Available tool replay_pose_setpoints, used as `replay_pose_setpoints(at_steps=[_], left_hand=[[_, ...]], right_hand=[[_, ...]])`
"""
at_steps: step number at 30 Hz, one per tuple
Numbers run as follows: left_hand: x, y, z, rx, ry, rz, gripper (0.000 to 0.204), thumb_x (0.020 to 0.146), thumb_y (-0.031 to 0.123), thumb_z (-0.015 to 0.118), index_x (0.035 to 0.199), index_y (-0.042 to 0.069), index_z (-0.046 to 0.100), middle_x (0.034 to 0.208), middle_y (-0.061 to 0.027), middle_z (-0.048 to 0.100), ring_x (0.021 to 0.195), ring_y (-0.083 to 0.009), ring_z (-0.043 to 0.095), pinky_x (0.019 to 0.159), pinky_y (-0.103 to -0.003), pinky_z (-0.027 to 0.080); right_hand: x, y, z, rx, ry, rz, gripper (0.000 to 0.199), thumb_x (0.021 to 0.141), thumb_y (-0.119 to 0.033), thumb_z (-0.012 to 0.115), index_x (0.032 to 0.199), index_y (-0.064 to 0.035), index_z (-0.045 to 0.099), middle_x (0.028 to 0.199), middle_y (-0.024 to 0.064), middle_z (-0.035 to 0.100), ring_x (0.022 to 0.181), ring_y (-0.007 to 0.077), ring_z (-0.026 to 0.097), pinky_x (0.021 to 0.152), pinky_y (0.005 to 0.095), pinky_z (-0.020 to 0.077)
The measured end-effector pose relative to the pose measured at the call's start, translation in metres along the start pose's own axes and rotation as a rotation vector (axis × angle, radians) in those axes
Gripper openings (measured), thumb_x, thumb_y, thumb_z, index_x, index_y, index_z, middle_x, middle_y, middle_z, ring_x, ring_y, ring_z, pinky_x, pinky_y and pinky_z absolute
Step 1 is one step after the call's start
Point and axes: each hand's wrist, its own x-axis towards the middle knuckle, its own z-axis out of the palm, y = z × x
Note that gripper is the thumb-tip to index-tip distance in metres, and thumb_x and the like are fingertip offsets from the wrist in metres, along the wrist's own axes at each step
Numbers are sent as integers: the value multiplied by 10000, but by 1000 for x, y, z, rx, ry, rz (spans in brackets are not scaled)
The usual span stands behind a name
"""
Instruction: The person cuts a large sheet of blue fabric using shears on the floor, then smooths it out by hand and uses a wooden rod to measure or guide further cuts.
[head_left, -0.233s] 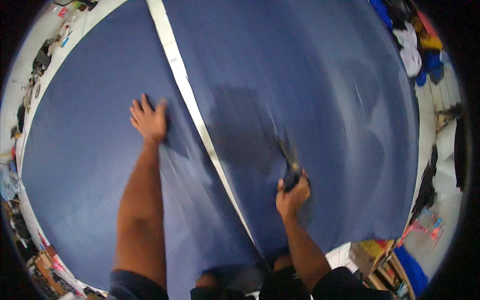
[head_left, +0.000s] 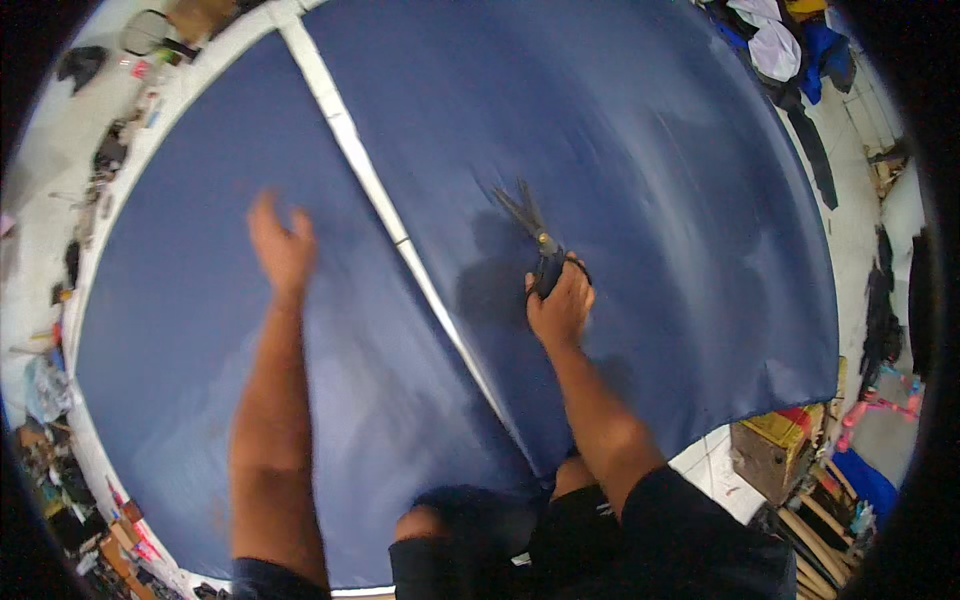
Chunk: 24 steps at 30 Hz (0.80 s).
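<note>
Dark blue fabric (head_left: pixel 650 300) spreads out under both of my hands, split by a long cut that shows a white strip (head_left: pixel 400 240) of the surface below. The gap is wide at the far end and narrows to a point near my knees. In my right hand (head_left: pixel 562 308) is a pair of scissors (head_left: pixel 541 240) with dark handles; its blades are parted and point away from me, right of the gap. My left hand (head_left: pixel 285 243), fingers apart and a little blurred, is over the fabric left of the gap and holds nothing. Whether it touches the cloth I cannot tell.
Crumpled clothes (head_left: pixel 775 50) lie at the far right. A cardboard box (head_left: pixel 770 455) and wooden poles (head_left: pixel 815 540) stand at the near right, beside a pink frame (head_left: pixel 870 415). Along the left edge is clutter, with a racket (head_left: pixel 145 33) at the far left.
My right hand has moved up and slightly left with the scissors. My left hand has shifted slightly left, its fingers now blurred. The whole view has tilted, showing more of the far end.
</note>
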Motion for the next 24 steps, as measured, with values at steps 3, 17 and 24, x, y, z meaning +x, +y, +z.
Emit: replay_pose_setpoints(at_steps=[3, 17, 24], left_hand=[[-201, 182, -74, -266, -388, -45, 418, 786, 146, 646, 1176, 13, 574, 1193, -216, 580, 1159, -398, 522, 1003, -467, 412], [-859, 260, -457, 59, -1105, -1122, 374, 870, 341, 508, 984, 46, 709, 1038, -204, 687, 1054, -396, 623, 880, -484, 500], [-895, 360, -493, -311, -1340, -1249, 369, 868, 331, 549, 1002, 20, 694, 1055, -216, 678, 1027, -357, 641, 874, -447, 505]], right_hand=[[-43, 119, -114, 27, -254, -29, 693, 818, -388, 715, 1286, 41, 438, 1286, 242, 532, 1193, 437, 492, 985, 494, 383], [-311, 387, -611, -277, -548, 136, 429, 860, -294, 633, 1140, 14, 533, 947, 245, 655, 904, 423, 641, 787, 492, 506], [-490, 460, -657, -383, -567, 358, 352, 786, -255, 643, 1032, -8, 597, 899, 211, 675, 816, 380, 674, 673, 459, 538]])
